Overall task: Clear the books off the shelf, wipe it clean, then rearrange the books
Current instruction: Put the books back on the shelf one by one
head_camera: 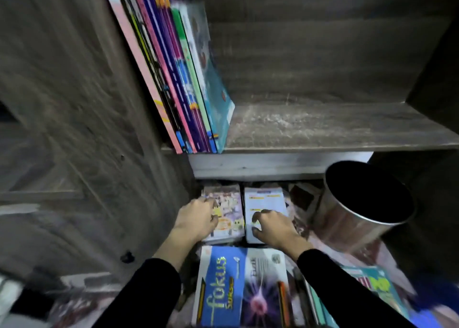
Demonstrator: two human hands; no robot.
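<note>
A dark wooden shelf (335,128) holds several thin books (178,79) leaning against its left wall; the rest of the board is bare and dusty. Below it, on the floor, lie two small stacks of books. My left hand (196,218) grips the left edge of the colourful stack (229,211). My right hand (270,225) has its curled fingers on the white book (265,201) beside it. A blue book titled "fokus" (231,285) lies nearer to me, between my black sleeves.
A metal bin (360,203) with a dark inside stands at the right, under the shelf edge. More books (372,283) lie at the lower right on a patterned floor covering. A wooden cabinet wall (74,128) fills the left side.
</note>
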